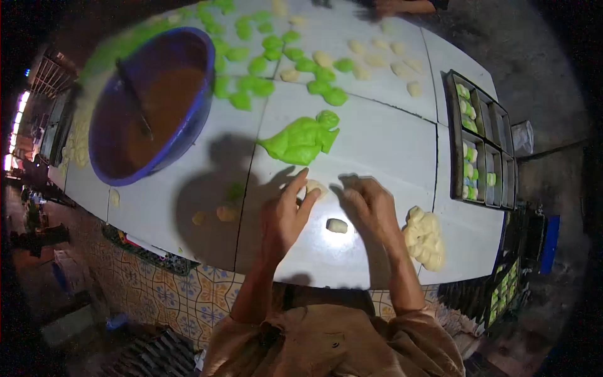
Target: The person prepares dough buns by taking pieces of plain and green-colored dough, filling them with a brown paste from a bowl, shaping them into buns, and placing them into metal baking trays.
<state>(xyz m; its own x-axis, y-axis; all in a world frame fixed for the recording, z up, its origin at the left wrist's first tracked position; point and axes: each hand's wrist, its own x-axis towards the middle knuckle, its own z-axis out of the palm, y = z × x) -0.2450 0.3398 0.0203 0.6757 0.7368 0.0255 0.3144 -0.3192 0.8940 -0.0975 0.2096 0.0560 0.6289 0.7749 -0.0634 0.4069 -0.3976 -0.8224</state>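
Note:
On the white tabletop, the thumb and fingers of my left hand [286,213] are closed on a small pale dough piece [316,188]. To its right, my right hand [372,204] hovers with bent, parted fingers and nothing visible in them. Between my wrists lies a small pale dough roll [337,225] in a bright patch of light. Beyond my hands sits a large, irregular green dough lump [296,142]. Beside my right forearm rests a bigger cream-coloured dough mass [424,239].
A purple basin [206,94] with brown contents and a dark-handled tool stands at left. Green dough pieces [254,86] and pale ones [375,61] spread over the far side. Divided dark metal trays [482,141] hold green-and-white rolls at right. Another person's arm [405,6] shows at the far edge.

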